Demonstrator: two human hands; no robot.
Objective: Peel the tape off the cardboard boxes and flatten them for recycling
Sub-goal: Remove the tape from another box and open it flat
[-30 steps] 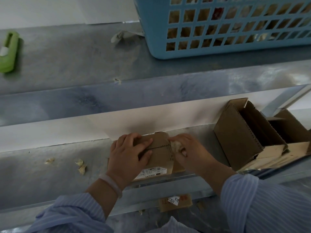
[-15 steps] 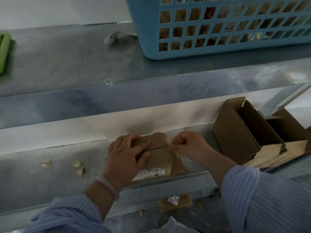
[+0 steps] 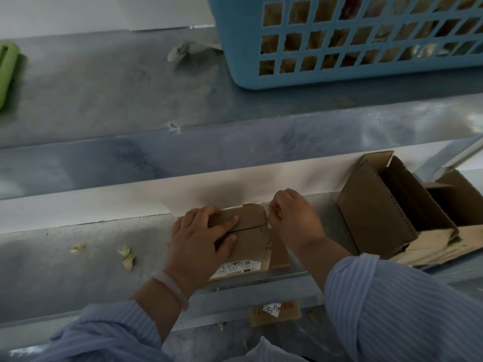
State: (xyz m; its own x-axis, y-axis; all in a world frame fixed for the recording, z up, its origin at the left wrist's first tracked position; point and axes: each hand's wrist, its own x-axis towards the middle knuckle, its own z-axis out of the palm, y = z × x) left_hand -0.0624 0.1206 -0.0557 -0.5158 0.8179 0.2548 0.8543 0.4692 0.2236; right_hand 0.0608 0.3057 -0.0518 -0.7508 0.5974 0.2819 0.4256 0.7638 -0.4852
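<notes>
The job looks to be midway. At centre frame, low down, a small cardboard box (image 3: 248, 231) sits on the worktop (image 3: 78, 270) with its flaps closed, not yet flattened. The left hand (image 3: 201, 239) presses it down with fairly straight fingers (image 3: 227, 221) laid across the top seam. The right hand (image 3: 292, 218) has its fingers curled in a pinch at the box's far right corner, apparently on an end of tape (image 3: 266, 205), though the strip is barely visible. At right, two opened boxes (image 3: 379, 205) stand unflattened. Tape scraps (image 3: 128, 254) at lower left suggest some peeling is done; the blue basket (image 3: 235, 35) at upper right holds more.
</notes>
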